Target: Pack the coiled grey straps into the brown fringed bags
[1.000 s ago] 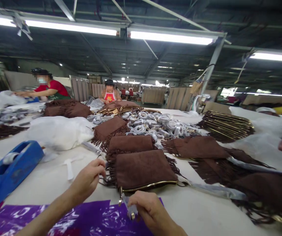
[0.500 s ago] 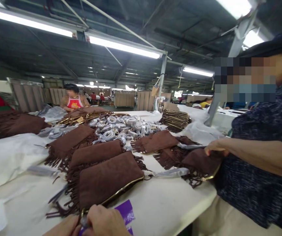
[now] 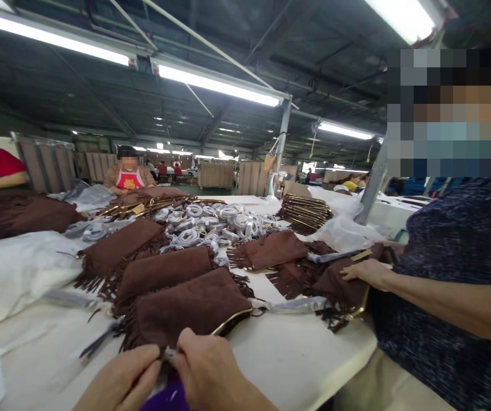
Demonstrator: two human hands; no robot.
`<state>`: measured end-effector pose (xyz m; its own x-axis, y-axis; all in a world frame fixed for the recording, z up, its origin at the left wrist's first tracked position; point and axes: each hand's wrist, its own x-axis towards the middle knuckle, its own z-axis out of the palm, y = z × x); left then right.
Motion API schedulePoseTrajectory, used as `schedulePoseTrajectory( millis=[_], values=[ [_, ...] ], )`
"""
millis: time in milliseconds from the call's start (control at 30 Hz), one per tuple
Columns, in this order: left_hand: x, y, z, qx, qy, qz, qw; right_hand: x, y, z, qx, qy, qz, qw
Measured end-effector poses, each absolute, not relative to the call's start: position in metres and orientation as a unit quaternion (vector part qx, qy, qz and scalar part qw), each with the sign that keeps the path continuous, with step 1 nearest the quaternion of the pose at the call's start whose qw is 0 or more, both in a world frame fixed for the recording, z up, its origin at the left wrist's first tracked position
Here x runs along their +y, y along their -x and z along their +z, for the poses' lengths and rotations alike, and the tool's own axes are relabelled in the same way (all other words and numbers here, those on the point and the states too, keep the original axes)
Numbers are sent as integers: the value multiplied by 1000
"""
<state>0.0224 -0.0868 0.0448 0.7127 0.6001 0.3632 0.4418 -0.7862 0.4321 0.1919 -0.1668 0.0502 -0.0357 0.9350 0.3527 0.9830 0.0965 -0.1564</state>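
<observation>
My left hand (image 3: 121, 379) and my right hand (image 3: 209, 371) meet at the bottom edge, fingertips pinched together on a small clear-wrapped piece at the near corner of a brown suede fringed bag (image 3: 185, 308) with a gold zip edge. A scrap of purple plastic (image 3: 170, 397) shows under my hands. Two more fringed bags (image 3: 163, 268) lie just behind it on the white table (image 3: 296, 354).
A co-worker in a dark patterned top stands close at the right, a hand (image 3: 362, 271) on another brown bag. Behind the bags lie a heap of white wrapped coils (image 3: 211, 220), a stack of gold-edged bags (image 3: 305, 211) and a white sheet (image 3: 9, 274) at left. Two people sit beyond.
The view swung right, away from the blue tape dispenser, and the co-worker came into view. My hands closed together at the bag's corner and now show higher in the picture.
</observation>
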Motion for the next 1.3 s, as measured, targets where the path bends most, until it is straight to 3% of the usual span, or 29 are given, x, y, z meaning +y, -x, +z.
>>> schedulePoseTrajectory(
  millis=[100, 233, 333, 533, 600, 667, 767, 833, 933, 1200, 1300],
  values=[
    [-93, -30, 64, 318, -893, 203, 244, -170, -188, 57, -733, 644, -86, 203],
    [-96, -30, 74, 322, -877, 184, 306, -173, -187, 58, -742, 636, -135, 164],
    [-102, -32, 72, 298, -892, 210, 266, -176, -186, 54, -712, 680, -82, 158],
    [-114, -35, 54, 228, -916, 280, 177, -189, -198, 51, -673, 682, 19, 286],
    [-114, -35, 45, 241, -909, 295, 172, -191, -201, 54, -644, 672, 113, 348],
    [-115, -34, 39, 246, -902, 309, 173, -191, -201, 57, -587, 634, 284, 415],
    [-120, -32, 36, 223, -903, 320, 181, -194, -199, 56, -509, 558, 481, 445],
    [-125, -30, 35, 205, -905, 321, 189, -199, -195, 49, -532, 575, 430, 449],
    [-131, -30, 30, 211, -896, 338, 196, -206, -184, 31, -593, 624, 252, 443],
    [-131, -27, 22, 236, -868, 382, 214, -210, -156, 1, -611, 644, 157, 432],
    [-130, -26, 21, 243, -871, 355, 236, -212, -163, 5, -654, 655, 62, 373]
  ],
)
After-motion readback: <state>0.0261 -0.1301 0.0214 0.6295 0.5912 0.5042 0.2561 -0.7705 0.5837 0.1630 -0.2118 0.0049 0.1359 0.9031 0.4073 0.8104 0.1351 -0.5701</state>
